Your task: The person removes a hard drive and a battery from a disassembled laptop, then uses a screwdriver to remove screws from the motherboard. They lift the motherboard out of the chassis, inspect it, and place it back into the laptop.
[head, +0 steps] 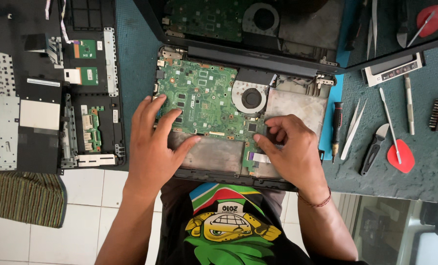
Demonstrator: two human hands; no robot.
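Green motherboard (199, 95) fills the left part of the opened laptop base (297, 105), its long axis running left to right, with the round cooling fan (251, 97) at its right end. The left hand (152, 145) lies flat on the board's near-left corner, fingers spread wide and holding nothing. The right hand (290, 147) is nearer the white ribbon cable (259, 157) at the board's near-right edge; its fingertips are bunched narrow just right of the cable, though whether they pinch it I cannot tell. Further right lie a screwdriver (336, 130) and tweezers (351, 128).
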